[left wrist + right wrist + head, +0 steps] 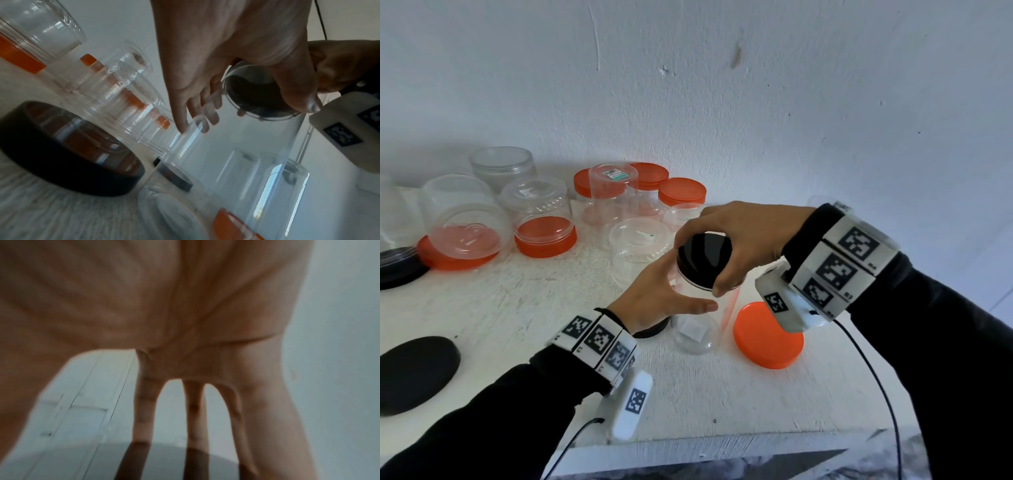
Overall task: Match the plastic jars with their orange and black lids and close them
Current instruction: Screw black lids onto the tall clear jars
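White tabletop (517, 301), clear jar (705, 308) upright: left hand (661, 298) wrapped round its side, right hand (736, 240) clamped over black lid (702, 260) on top. Orange lid (767, 339) alongside.

Both arms wear long black sleeves (482, 421) down to the wrists. Just beside each cuff sits a band of white blocks printed with black square-pattern markers (599, 342), the right one (839, 263) broader. Under each band hangs a white rounded camera housing (631, 407) bearing one more marker, and a thin black cable (873, 370) trails from each housing toward the sleeve.
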`<act>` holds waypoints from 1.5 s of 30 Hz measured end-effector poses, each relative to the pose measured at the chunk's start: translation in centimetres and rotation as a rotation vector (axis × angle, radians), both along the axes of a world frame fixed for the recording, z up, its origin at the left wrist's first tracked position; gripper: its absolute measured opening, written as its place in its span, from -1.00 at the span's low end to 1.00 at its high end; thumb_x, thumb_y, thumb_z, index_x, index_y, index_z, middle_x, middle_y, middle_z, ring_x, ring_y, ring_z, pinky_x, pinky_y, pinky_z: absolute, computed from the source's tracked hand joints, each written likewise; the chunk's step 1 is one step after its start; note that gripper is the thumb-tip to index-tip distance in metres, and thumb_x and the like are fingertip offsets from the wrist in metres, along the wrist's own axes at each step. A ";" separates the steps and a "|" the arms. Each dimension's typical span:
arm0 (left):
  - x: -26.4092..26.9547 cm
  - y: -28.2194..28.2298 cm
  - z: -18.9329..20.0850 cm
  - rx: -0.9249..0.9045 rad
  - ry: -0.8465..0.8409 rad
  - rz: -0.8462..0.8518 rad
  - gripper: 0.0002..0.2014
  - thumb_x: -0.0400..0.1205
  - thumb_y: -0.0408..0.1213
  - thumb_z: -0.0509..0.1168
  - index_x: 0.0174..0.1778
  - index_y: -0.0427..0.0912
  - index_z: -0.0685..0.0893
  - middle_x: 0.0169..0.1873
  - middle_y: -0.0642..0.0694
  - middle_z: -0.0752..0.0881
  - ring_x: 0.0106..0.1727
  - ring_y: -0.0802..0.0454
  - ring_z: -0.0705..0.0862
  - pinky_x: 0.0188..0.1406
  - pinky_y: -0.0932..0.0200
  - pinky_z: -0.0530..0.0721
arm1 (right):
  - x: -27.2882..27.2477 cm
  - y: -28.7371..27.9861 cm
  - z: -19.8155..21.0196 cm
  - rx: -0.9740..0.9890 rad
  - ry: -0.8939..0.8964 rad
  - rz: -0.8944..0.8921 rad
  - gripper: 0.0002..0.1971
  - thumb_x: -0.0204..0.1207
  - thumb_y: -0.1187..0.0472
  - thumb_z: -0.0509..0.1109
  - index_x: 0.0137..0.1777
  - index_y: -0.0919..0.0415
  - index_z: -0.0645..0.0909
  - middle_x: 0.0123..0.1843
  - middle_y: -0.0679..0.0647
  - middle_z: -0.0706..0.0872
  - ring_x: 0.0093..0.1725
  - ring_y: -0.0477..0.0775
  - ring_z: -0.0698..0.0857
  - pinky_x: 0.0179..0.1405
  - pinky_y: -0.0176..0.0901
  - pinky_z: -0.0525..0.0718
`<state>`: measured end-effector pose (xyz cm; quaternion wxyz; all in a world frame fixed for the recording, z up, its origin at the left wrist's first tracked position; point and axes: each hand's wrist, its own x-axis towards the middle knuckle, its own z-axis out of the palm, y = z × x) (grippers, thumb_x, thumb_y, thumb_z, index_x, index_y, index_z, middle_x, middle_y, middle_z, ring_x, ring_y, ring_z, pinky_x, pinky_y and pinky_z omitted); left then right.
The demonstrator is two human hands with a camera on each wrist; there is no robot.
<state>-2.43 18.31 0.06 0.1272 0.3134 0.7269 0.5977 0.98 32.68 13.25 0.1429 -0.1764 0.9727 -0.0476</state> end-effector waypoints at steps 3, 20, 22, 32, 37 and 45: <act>0.0 0.1 -0.2 0.008 -0.016 0.011 -0.14 0.09 -0.01 0.60 0.35 0.05 0.47 0.20 0.15 0.66 0.29 0.28 0.56 0.28 0.31 0.47 | 0.2 -0.5 -0.9 0.055 0.128 -0.073 -0.37 0.21 -0.28 0.50 0.28 -0.17 0.45 -0.04 -0.12 0.51 0.04 0.01 0.55 0.00 -0.03 0.66; 0.1 0.0 -0.3 -0.064 0.046 0.039 -0.18 0.21 -0.13 0.63 0.36 0.07 0.40 0.19 0.23 0.61 0.23 0.45 0.52 0.09 0.58 0.45 | 0.3 -0.9 -0.9 0.135 0.111 -0.042 -0.39 0.28 -0.22 0.47 0.33 -0.20 0.41 0.06 -0.08 0.44 0.09 0.04 0.51 0.04 -0.06 0.59; 0.1 0.0 -0.5 -0.056 0.032 0.042 -0.11 0.19 -0.09 0.64 0.42 0.03 0.39 0.21 0.20 0.62 0.26 0.38 0.53 0.10 0.48 0.46 | 0.4 -1.3 -1.7 0.126 0.222 -0.114 -0.41 0.29 -0.36 0.37 0.25 -0.07 0.49 -0.07 -0.06 0.50 0.01 0.07 0.56 -0.05 -0.07 0.59; 0.3 0.1 -0.2 -0.105 0.090 0.067 -0.08 0.12 0.04 0.61 0.40 0.08 0.34 0.16 0.32 0.56 0.23 0.47 0.50 0.13 0.60 0.41 | 1.5 0.0 -1.1 0.018 -0.004 -0.001 -0.33 0.40 -0.05 0.45 0.49 -0.30 0.27 0.32 -0.04 0.40 0.26 0.05 0.46 0.24 -0.06 0.53; 0.2 0.1 -0.4 -0.098 0.055 0.056 -0.08 0.09 0.10 0.59 0.38 0.13 0.38 0.20 0.25 0.61 0.25 0.37 0.55 0.20 0.37 0.47 | 2.0 -1.3 -2.4 0.129 0.337 -0.142 -0.41 0.35 -0.39 0.30 0.31 -0.12 0.52 -0.12 -0.03 0.49 -0.09 0.05 0.54 -0.15 -0.12 0.49; 0.6 0.1 -0.1 -0.107 0.104 0.102 -0.11 0.15 -0.01 0.61 0.37 0.13 0.33 0.13 0.36 0.55 0.19 0.55 0.48 0.08 0.60 0.43 | 2.5 0.1 -1.5 -0.106 0.035 -0.021 -0.37 0.47 -0.08 0.38 0.53 -0.21 0.27 0.45 -0.05 0.37 0.37 -0.02 0.43 0.31 -0.17 0.44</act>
